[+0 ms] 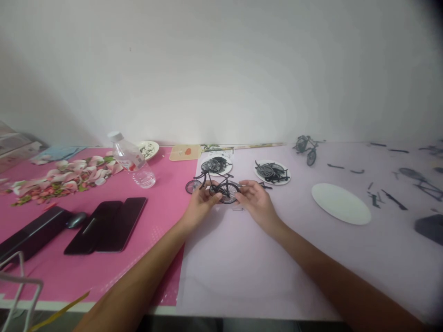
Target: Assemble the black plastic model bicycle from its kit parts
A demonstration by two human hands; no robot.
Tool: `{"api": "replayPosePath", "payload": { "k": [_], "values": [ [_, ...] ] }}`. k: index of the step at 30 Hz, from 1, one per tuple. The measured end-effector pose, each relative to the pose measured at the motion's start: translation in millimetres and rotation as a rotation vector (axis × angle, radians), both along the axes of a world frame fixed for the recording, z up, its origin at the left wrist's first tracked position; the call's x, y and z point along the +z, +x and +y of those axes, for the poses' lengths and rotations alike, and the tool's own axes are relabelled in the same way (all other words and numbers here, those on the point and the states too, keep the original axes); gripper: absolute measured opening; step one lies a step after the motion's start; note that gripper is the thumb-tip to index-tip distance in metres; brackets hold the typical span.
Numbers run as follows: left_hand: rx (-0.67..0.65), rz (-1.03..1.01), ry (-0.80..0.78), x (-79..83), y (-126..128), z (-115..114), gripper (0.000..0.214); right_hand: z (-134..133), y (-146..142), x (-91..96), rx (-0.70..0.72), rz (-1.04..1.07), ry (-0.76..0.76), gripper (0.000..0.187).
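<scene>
Bike (pixel 221 187), upright between both hands, right of the bottle (pixel 133 162). Long axis running crosswise, handlebar end toward the bottle, rear wheel (pixel 229 192) on the side away from it. Left hand (pixel 201 203), nearer to the bottle and to mid-frame, pinching low by the crank (pixel 213 189), thumb in front. Right hand (pixel 258 199), farther from the bottle, pinching at the rear edge; firmness impossible to judge. Well right of the bottle, past both hands: white plate (pixel 341 204).

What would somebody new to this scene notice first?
Probably the black model bicycle in the left hand at the centre, with the right hand at its rear wheel. Next, likely the bright pink table covering on the left, where pink-and-white flowers lie heaped.
</scene>
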State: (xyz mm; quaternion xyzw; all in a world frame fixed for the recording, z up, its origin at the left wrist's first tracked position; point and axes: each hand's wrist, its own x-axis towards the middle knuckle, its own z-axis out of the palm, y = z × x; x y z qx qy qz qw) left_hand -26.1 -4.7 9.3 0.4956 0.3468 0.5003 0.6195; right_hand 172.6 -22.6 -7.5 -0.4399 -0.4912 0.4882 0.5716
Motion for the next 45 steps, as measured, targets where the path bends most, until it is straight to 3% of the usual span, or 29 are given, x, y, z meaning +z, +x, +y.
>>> {"api": "replayPosePath", "payload": {
  "k": [16,25,45],
  "values": [
    [0.008,0.063,0.051,-6.5,-2,-2,0.048,3,2,-8.5,0.013,-0.015,0.055,0.045],
    [0.012,0.170,0.202,-4.3,-3,-8,0.033,5,3,-8.2,0.026,-0.035,0.074,0.041],
    [0.049,0.217,0.246,-8.2,-5,-5,0.032,5,3,-9.3,0.014,-0.041,0.096,0.044]
  ]
}}
